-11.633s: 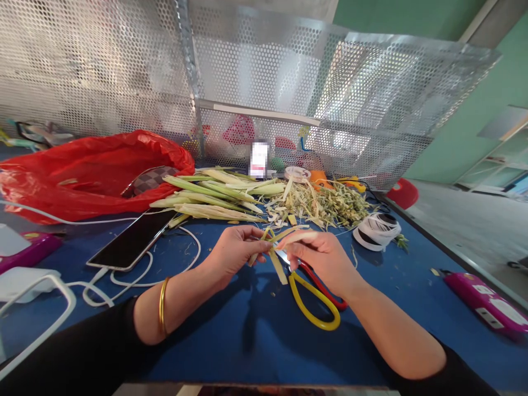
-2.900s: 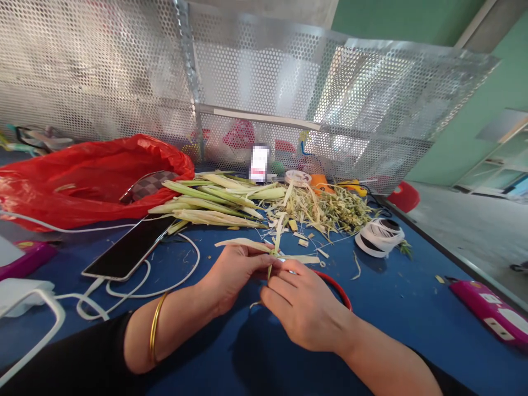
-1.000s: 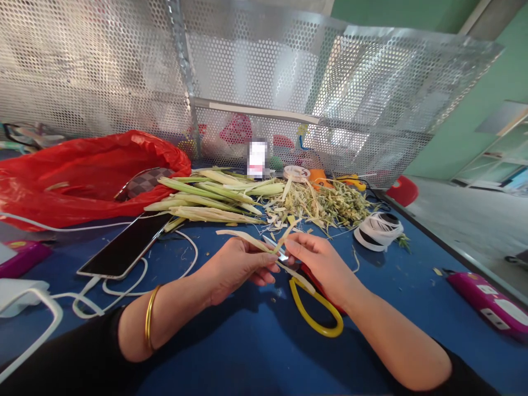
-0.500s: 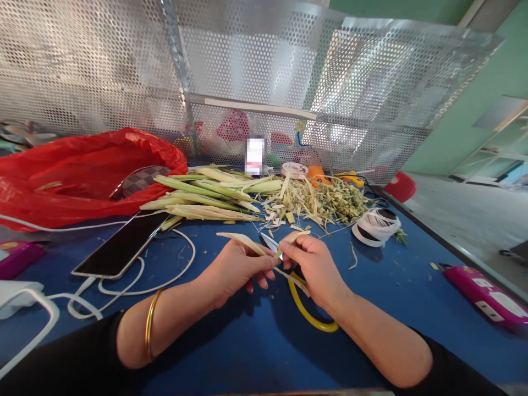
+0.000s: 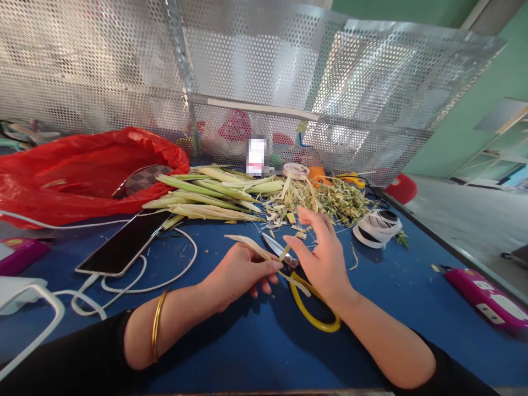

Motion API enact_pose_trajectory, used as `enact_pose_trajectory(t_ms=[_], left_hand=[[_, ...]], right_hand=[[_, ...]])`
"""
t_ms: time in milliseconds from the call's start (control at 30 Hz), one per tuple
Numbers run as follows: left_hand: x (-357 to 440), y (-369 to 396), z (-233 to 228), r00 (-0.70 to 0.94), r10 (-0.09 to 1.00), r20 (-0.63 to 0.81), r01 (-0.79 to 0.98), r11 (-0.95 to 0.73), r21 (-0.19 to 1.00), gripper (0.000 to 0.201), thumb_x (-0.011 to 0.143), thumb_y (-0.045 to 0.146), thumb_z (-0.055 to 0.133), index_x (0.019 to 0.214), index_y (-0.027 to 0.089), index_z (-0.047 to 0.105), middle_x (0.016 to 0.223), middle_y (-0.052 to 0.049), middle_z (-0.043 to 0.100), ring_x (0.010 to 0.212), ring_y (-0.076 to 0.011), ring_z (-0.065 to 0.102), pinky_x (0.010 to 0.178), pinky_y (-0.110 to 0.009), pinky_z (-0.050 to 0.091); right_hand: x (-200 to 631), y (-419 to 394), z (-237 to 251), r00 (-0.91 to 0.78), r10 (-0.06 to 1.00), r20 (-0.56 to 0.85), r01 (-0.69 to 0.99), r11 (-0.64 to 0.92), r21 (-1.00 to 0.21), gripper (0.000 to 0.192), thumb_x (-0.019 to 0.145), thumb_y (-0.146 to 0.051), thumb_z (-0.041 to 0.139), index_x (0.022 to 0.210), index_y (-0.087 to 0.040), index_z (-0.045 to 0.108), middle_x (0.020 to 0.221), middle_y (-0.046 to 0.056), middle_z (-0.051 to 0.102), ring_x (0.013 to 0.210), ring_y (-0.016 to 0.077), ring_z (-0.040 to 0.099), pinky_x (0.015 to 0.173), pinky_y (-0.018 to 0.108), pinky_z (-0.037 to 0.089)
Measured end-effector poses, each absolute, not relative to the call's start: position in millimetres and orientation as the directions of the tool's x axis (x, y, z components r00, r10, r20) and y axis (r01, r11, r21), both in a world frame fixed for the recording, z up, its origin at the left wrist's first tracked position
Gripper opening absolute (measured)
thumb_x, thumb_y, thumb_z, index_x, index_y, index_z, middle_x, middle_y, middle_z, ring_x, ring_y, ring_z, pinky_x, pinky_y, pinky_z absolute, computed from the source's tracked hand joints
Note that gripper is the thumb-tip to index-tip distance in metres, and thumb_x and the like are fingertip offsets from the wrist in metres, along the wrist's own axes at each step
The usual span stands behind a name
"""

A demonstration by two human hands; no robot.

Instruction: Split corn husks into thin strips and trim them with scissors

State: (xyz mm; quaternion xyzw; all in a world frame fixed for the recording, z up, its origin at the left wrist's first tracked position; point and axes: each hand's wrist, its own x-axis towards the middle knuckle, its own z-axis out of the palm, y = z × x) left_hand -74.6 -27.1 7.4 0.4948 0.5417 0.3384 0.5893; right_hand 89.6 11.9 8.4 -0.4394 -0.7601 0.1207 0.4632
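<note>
We take the scissors (image 5: 303,286) as our landmark: they lie flat on the blue surface (image 5: 231,352), blades pointing away from us toward the heap of trimmings (image 5: 322,201), yellow handle loop nearest us. Just left of the blades, our left hand (image 5: 237,272) pinches a pale leaf strip (image 5: 249,246) between thumb and fingers. The strip's long axis runs slantwise, from its free tip up and to the left of the scissors down across the blades toward the handle. Our right hand (image 5: 324,256) hovers directly over the scissors' pivot, palm turned leftward, fingers spread and holding nothing; its fingertips stand just right of a short upright stub of the strip. So the strip lies to the left of the right hand's fingers, close but apart from them. The bundle of uncut stalks (image 5: 206,198) lies well beyond the scissors, to their left.
</note>
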Motion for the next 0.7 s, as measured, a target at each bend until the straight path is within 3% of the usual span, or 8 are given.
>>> enact_pose_trajectory(t_ms=[67,133,200,300,533,700], left_hand=[[-73,-28,9,0.201,0.938,-0.282,0.154,0.254,0.955,0.021,0.074,0.034,0.059,0.071,0.013,0.063,0.063,-0.001,0.063,0.045,-0.0088,0.054,0.035,-0.016,0.037],[-71,-29,11,0.206,0.936,-0.285,0.196,0.246,0.949,0.017,0.074,0.026,0.054,0.064,0.013,0.061,0.059,0.0,0.061,0.043,-0.0083,0.052,0.035,-0.017,0.037],[-69,-31,12,0.212,0.928,-0.306,0.249,0.252,0.935,0.018,0.07,0.016,0.048,0.056,0.014,0.059,0.051,0.001,0.057,0.04,-0.0076,0.05,0.035,-0.016,0.036],[-67,-33,12,0.21,0.917,-0.34,0.254,0.285,0.924,0.018,0.066,0.012,0.046,0.052,0.015,0.057,0.049,0.002,0.056,0.041,-0.0073,0.051,0.036,-0.015,0.035],[-71,-36,11,0.284,0.92,-0.268,0.197,0.218,0.956,0.018,0.07,0.031,0.061,0.067,0.014,0.065,0.058,0.0,0.062,0.048,-0.0094,0.055,0.044,-0.018,0.041],[-66,-38,14,0.221,0.907,-0.359,0.14,0.335,0.932,0.014,0.066,0.024,0.063,0.056,0.014,0.061,0.051,0.001,0.059,0.046,-0.0093,0.053,0.047,-0.019,0.042]], right_hand=[[89,9,11,-0.331,0.676,0.659,0.596,0.691,-0.409,0.03,0.083,-0.033,0.062,0.112,-0.024,0.06,0.109,0.008,0.062,0.104,0.0248,0.055,0.094,0.042,0.038],[85,4,12,-0.466,0.62,0.631,0.559,0.759,-0.334,0.013,0.083,-0.03,0.064,0.095,-0.025,0.065,0.095,0.004,0.067,0.096,0.0219,0.059,0.099,0.043,0.032],[80,-1,9,-0.51,0.619,0.597,0.515,0.776,-0.364,0.002,0.082,-0.025,0.065,0.083,-0.023,0.065,0.083,0.0,0.068,0.086,0.0181,0.061,0.102,0.042,0.029],[75,-5,6,-0.466,0.653,0.598,0.474,0.754,-0.454,0.01,0.081,-0.015,0.064,0.074,-0.022,0.061,0.074,-0.002,0.066,0.075,0.0147,0.062,0.099,0.039,0.032],[75,-6,6,-0.346,0.733,0.585,0.393,0.68,-0.619,0.017,0.077,-0.009,0.062,0.065,-0.02,0.055,0.067,-0.002,0.06,0.069,0.0149,0.056,0.078,0.032,0.042],[73,-6,6,-0.41,0.709,0.574,0.401,0.705,-0.585,0.016,0.08,-0.01,0.06,0.068,-0.021,0.058,0.069,-0.002,0.062,0.071,0.0148,0.057,0.084,0.034,0.04]])
